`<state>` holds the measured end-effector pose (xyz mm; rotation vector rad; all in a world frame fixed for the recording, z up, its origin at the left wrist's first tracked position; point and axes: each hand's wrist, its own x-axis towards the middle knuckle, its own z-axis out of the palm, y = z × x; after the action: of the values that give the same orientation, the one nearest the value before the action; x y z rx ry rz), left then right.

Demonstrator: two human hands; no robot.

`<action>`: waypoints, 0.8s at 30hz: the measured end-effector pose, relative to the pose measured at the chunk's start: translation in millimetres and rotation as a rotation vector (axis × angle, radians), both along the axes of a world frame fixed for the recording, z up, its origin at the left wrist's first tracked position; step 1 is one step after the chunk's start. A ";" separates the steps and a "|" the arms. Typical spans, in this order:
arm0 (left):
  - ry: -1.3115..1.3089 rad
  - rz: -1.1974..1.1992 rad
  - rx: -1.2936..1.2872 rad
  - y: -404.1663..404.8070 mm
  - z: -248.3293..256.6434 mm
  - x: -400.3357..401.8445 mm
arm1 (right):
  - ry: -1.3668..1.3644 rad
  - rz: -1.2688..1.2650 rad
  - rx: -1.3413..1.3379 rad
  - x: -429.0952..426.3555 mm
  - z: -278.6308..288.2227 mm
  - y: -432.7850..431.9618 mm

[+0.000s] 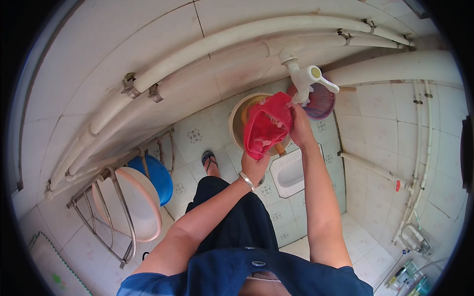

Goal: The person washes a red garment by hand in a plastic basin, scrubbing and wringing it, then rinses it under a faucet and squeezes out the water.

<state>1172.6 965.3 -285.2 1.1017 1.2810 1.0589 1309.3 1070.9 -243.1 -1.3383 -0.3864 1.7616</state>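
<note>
A wet red cloth (267, 124) is stretched between my two hands, just under the spout of a white plastic tap (301, 83). My left hand (255, 164) grips its lower end, with a silver bangle on that wrist. At the upper right edge my right hand (300, 124) holds the cloth close to the spout. The cloth sags open in the middle, and some fingers show through the fold. Below it stands a round pale bucket (234, 127), partly covered by the cloth. Something with a brown handle (280, 149) lies at the bucket's near side.
A purple-red mesh basket (323, 101) stands behind the tap. A squat toilet (290, 174) is set in the tiled floor. Left, a metal rack (120, 207) holds a pink-rimmed basin (129, 203) and a blue basin (157, 181). White pipes (237, 35) run along the wall.
</note>
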 end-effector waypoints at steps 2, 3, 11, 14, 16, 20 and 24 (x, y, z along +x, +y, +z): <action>0.175 -0.063 -0.067 -15.5 -14.9 -2.2 | 0.113 0.106 0.045 23.0 -10.0 2.9; 0.266 -0.091 -0.105 -20.0 -21.4 -4.8 | 0.080 0.119 0.050 21.0 -6.3 4.2; -0.007 0.162 -0.368 -10.4 -83.6 -24.0 | 0.013 0.109 0.015 11.9 34.9 8.4; -0.277 0.188 -0.096 54.4 -44.0 -11.7 | -0.037 0.142 -0.003 8.8 36.0 7.7; -0.278 0.053 -0.006 93.1 -16.5 -8.9 | -0.045 0.255 -0.010 13.5 35.8 8.9; -0.334 -0.276 -0.270 117.5 3.1 -3.7 | -0.071 0.290 0.016 27.2 31.2 16.8; -0.265 -0.376 -0.244 118.8 12.0 -7.6 | -0.364 0.566 0.190 31.8 39.1 26.8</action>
<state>1165.0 1084.1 -273.2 0.9342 0.9181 0.7162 1341.1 1097.7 -204.0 -1.5039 -1.2019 1.8515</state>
